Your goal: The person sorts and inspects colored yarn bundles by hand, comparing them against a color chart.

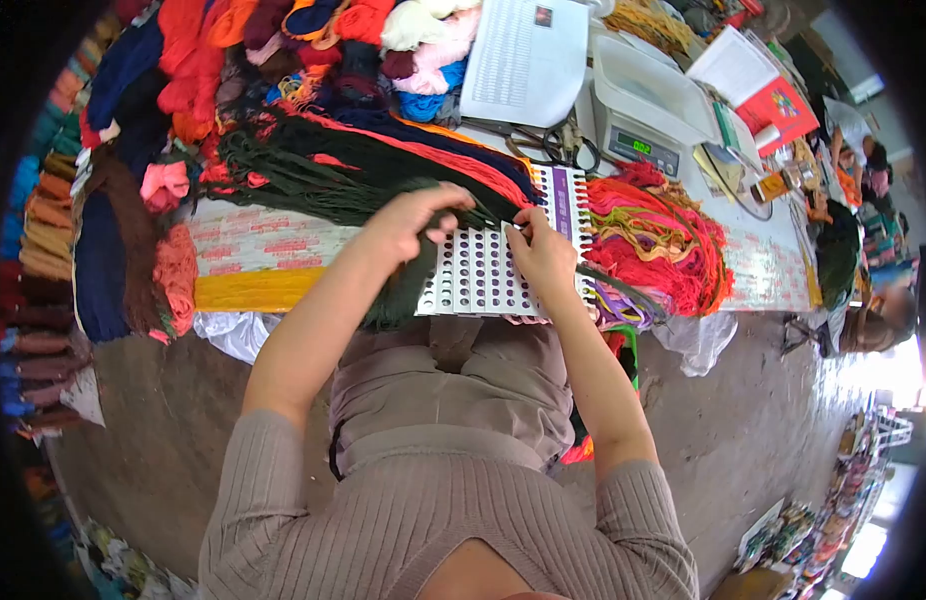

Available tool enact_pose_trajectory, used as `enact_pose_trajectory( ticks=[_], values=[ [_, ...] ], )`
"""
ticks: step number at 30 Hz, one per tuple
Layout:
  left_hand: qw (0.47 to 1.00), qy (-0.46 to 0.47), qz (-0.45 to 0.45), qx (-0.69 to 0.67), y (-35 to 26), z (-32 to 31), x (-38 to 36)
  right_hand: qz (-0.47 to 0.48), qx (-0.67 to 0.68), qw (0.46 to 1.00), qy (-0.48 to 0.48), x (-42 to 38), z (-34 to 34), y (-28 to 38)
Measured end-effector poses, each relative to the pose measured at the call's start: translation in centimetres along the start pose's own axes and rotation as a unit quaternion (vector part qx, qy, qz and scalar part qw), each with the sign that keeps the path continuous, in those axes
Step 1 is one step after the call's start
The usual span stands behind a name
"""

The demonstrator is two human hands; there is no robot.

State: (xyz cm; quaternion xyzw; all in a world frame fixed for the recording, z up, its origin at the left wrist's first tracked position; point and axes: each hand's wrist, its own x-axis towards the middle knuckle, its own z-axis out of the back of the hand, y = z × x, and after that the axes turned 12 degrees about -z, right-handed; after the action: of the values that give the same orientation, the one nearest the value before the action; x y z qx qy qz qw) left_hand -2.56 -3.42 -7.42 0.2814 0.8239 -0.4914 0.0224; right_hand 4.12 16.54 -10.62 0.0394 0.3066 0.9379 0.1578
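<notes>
A white card with rows of punched holes (473, 275) and a purple strip lies at the table's front edge. My left hand (413, 220) is over its left part, fingers curled around strands of dark green yarn (333, 165). Some of these strands run toward my right hand (543, 255), which rests on the card with thumb and fingers pinched together at the yarn. Its fingertips partly hide the holes there. Dark green yarn also hangs below my left hand, and a dark strand comes out right of my right wrist. Coral-red and navy yarn lie along the green bundle.
Red, pink and yellow-green yarn (653, 240) lies right of the card. Behind are scissors (573, 148), a digital scale (643, 148) with a clear plastic tub (653, 85), and a printed sheet (523, 60). Skeins (193, 70) crowd the left. Other people are at the far right.
</notes>
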Motion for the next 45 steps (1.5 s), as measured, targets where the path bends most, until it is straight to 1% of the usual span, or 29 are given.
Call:
enact_pose_trajectory(
  ticks=[2, 4, 6, 7, 8, 9, 11, 12, 15, 16, 17, 18, 22, 23, 24, 25, 26, 27, 28, 29, 30, 31, 32, 33, 34, 36, 37, 39, 45],
  values=[
    [0.989, 0.078, -0.006, -0.125, -3.3, 1.2, -1.1, 0.015, -0.008, 1.000, -0.006, -0.3, 0.0, 0.0],
    [0.962, 0.113, -0.082, -0.235, -5.1, 1.0, -2.3, 0.016, 0.003, 1.000, -0.013, -0.6, 0.0, -0.2],
    [0.991, 0.065, -0.082, -0.088, -4.6, -1.1, -2.1, -0.003, 0.092, 0.996, 0.003, -0.6, 0.4, -0.1],
    [0.990, 0.125, -0.063, -0.010, -2.5, -0.6, -0.5, -0.002, 0.147, 0.989, -0.025, -0.5, 0.0, -0.6],
    [0.990, 0.119, -0.010, 0.079, -0.7, -1.9, 0.1, -0.001, 0.206, 0.978, -0.026, -0.3, -0.5, -1.2],
    [0.967, 0.153, 0.006, 0.203, 0.9, -3.1, 0.3, -0.001, 0.264, 0.964, -0.027, 0.0, -0.9, -1.8],
    [0.922, 0.231, 0.036, 0.308, 3.6, -4.0, 1.1, 0.026, 0.256, 0.965, -0.041, -0.3, -0.8, -1.5],
    [0.917, 0.194, 0.022, 0.349, 4.4, -3.7, 1.3, 0.036, 0.212, 0.976, -0.042, -0.8, -0.2, -1.0],
    [0.927, -0.025, -0.087, 0.364, 3.0, -1.2, 1.3, 0.041, 0.051, 0.998, -0.015, -1.1, 0.2, -0.1],
    [0.960, -0.050, -0.105, 0.253, 0.6, -0.1, 0.5, 0.060, 0.016, 0.998, -0.012, -1.2, 0.3, 0.3],
    [0.994, -0.064, -0.068, 0.055, -1.6, 2.5, 0.2, 0.070, 0.004, 0.997, -0.029, -1.0, 0.0, 0.3],
    [0.993, -0.044, -0.043, -0.096, -4.3, 4.8, -0.7, 0.062, 0.005, 0.998, -0.022, -1.0, -0.1, 0.4],
    [0.952, -0.056, -0.134, -0.270, -11.3, 14.0, -4.7, 0.043, -0.002, 0.999, 0.010, -0.9, 0.4, 0.8],
    [0.949, -0.006, -0.156, -0.275, -12.0, 17.5, -4.8, 0.040, -0.007, 0.999, 0.014, -0.9, 0.5, 0.7],
    [0.955, -0.177, -0.225, -0.084, -12.0, 19.5, -4.8, 0.044, -0.007, 0.999, 0.012, -0.9, 0.5, 0.8],
    [0.892, -0.337, -0.279, 0.112, -11.6, 20.9, -4.7, 0.041, -0.008, 0.999, 0.013, -1.0, 0.5, 0.7],
    [0.818, -0.414, -0.297, 0.268, -10.8, 22.0, -4.6, 0.041, -0.009, 0.999, 0.012, -1.0, 0.4, 0.7],
    [0.767, -0.430, -0.255, 0.402, -10.2, 21.2, -5.4, 0.059, 0.010, 0.998, -0.003, -0.9, 0.3, 0.5],
    [0.776, -0.440, -0.061, 0.447, -10.0, 20.5, -6.0, 0.033, 0.037, 0.998, 0.024, -0.6, 0.4, 0.3],
    [0.767, -0.391, -0.185, 0.474, -8.4, 16.7, -7.1, 0.006, 0.063, 0.996, 0.056, -0.6, 0.8, 0.4],
    [0.772, -0.367, -0.147, 0.498, -6.6, 13.0, -8.1, -0.013, 0.126, 0.991, 0.037, -0.8, 1.0, 0.6],
    [0.844, -0.211, -0.280, 0.405, -5.0, 8.7, -8.9, -0.013, 0.162, 0.986, 0.021, -1.3, 1.2, 1.2],
    [0.883, -0.116, -0.264, 0.370, -3.8, 5.9, -9.7, -0.011, 0.196, 0.981, 0.007, -2.1, 1.1, 1.7],
    [0.917, -0.048, -0.260, 0.299, -2.0, 3.9, -9.7, 0.068, 0.226, 0.972, -0.011, -3.0, 0.4, 2.1],
    [0.964, -0.016, -0.194, 0.179, -0.7, 1.9, -9.7, 0.069, 0.234, 0.969, 0.047, -4.6, 0.6, 3.4],
    [0.965, 0.071, -0.199, 0.158, 1.2, -0.8, -9.4, 0.097, 0.341, 0.921, 0.163, -6.6, -0.9, 4.6],
    [0.973, 0.104, -0.176, 0.103, 2.2, -1.8, -9.0, 0.051, 0.389, 0.896, 0.208, -7.7, -0.8, 5.3],
    [0.986, 0.114, -0.110, 0.046, 2.6, -2.8, -8.8, 0.039, 0.418, 0.886, 0.195, -8.1, -1.2, 5.3],
    [0.983, 0.126, -0.082, -0.109, 1.2, -1.5, -8.6, -0.043, 0.523, 0.807, 0.269, -8.3, 1.4, 5.4]
  ],
)
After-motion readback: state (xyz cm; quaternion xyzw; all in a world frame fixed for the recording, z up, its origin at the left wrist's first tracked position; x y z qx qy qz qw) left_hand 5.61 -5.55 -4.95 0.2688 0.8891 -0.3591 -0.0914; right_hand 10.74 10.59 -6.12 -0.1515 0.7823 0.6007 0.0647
